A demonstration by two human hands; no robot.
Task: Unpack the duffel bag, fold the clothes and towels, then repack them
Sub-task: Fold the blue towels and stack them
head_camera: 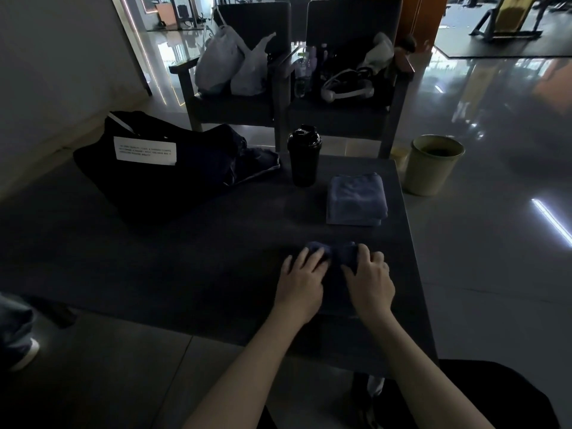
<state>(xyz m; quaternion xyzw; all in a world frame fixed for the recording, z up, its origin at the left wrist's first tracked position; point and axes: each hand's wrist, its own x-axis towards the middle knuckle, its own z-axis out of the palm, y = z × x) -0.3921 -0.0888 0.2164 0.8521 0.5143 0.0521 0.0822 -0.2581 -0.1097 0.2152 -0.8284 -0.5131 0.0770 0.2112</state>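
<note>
On the dark table (185, 267), a dark blue cloth (335, 252) lies in front of me, partly rolled or bunched at its far end. My left hand (301, 283) and my right hand (370, 281) both rest on it, fingers curled over the bunched edge. A folded blue towel (356, 199) lies flat beyond them near the right edge. The black duffel bag (148, 168) with a white label sits at the far left, with dark denim clothing (250, 159) spilling from its right side.
A black shaker bottle (304, 154) stands between the bag and the folded towel. Two dark chairs (235, 106) behind the table hold plastic bags and other items. A yellowish bin (433, 164) stands on the floor at the right. A person's shoe (21, 351) shows at the left.
</note>
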